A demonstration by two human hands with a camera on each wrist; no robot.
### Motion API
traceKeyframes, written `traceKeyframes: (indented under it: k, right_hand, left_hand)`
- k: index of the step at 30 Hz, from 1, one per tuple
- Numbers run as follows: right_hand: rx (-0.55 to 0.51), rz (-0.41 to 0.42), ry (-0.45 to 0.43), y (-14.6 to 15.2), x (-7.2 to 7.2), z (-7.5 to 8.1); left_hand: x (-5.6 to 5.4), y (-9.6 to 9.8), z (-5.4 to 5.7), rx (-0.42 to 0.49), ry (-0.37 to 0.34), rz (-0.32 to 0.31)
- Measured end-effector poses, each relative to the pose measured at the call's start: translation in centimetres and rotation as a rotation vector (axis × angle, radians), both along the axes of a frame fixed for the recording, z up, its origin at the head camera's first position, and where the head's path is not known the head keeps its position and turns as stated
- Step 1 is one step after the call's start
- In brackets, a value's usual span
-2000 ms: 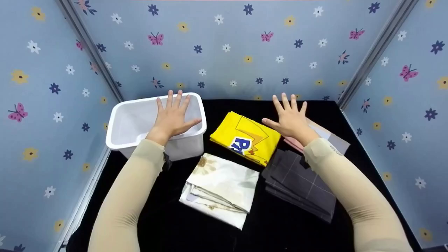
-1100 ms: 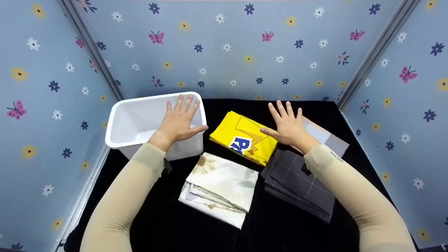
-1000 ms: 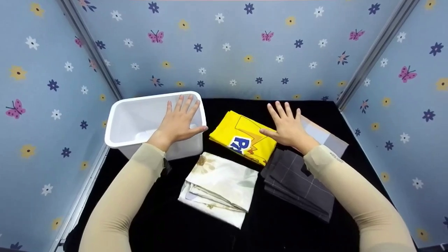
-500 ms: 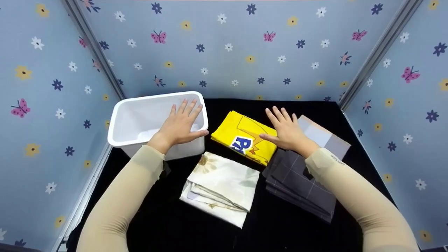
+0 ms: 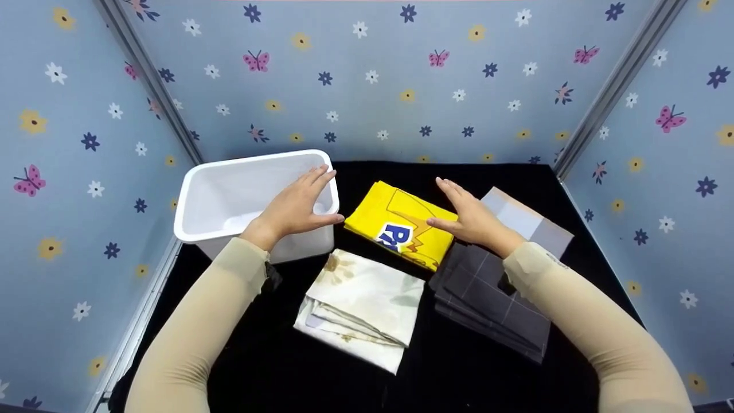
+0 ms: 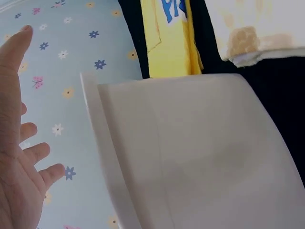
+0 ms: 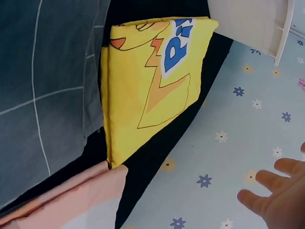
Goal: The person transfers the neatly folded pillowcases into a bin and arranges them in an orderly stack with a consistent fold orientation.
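Observation:
My left hand (image 5: 292, 207), fingers straight and thumb out to the side, hovers over the right end of a white plastic bin (image 5: 309, 244). It holds nothing. My right hand (image 5: 471, 218) is likewise empty, with straight fingers close together and the thumb apart, over the right edge of a folded yellow cloth (image 5: 373, 212) with blue lettering. Behind its wrist lies a folded pale checked cloth (image 5: 524, 221), partly covered. A folded dark grey cloth (image 5: 487, 298) with thin white lines lies below the right forearm. Nearer the front sits a folded white cloth (image 5: 367, 295) with brown flowers.
All of this stands on a black-covered table (image 5: 321, 378). Blue panels (image 5: 378, 86) with flowers and butterflies enclose the back and both sides, joined by grey metal posts (image 5: 619, 86) at the corners. The bin stands at the back left.
Both hands have come down and slightly toward the front, and their spread fingers have drawn closer together. The palms have turned more toward each other. The cloths and bin stay in place.

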State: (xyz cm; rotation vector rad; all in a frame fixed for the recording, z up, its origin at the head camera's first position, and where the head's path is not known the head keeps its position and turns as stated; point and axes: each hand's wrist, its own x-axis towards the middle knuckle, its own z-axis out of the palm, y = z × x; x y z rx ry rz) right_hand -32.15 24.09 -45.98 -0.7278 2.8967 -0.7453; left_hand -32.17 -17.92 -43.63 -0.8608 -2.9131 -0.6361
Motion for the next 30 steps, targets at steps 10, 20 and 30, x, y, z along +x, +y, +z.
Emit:
traceKeyframes:
  k: [10,20,30]
  right_hand:
    - [-0.216,-0.013,-0.067,-0.2,-0.4,-0.1]
    - [-0.287,0.005,-0.114,-0.7,-0.3,-0.7]
    - [-0.298,0.002,-0.143,-1.3,0.3,-1.6]
  left_hand:
    - [0.1,0.4,0.7,0.199,-0.08,0.003]
    - [0.4,1.3,0.4,0.379,-0.073,-0.076]
    - [1.3,2.6,-0.6,0.415,-0.121,-0.1]
